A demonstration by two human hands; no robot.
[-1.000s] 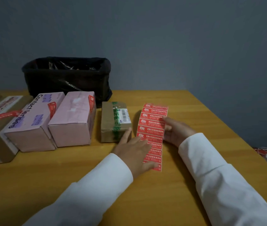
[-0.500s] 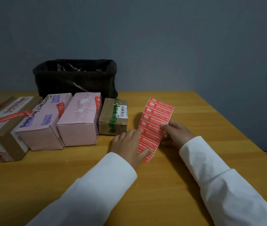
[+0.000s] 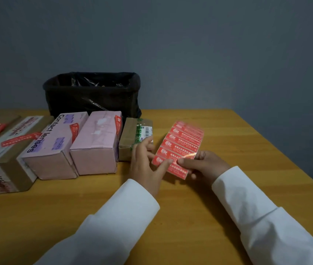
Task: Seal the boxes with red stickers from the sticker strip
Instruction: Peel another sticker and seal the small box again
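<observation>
1. My right hand (image 3: 205, 166) pinches the sticker strip (image 3: 178, 148), held up off the surface (image 3: 228, 134).
2. My left hand (image 3: 145, 162), fingers spread, touches the strip's edge.
3. Small brown box (image 3: 130, 138) sits just behind, mid-surface.

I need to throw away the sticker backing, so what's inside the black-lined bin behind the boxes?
Inside the black-lined bin only crinkled, shiny black liner folds show near the rim. Its front wall hides the bottom, so any contents cannot be seen.

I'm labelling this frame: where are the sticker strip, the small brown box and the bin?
sticker strip (image 3: 182, 144), head view, red face mid-strip.
small brown box (image 3: 129, 134), head view, bare cardboard top.
black-lined bin (image 3: 94, 100), head view, front wall.
</observation>
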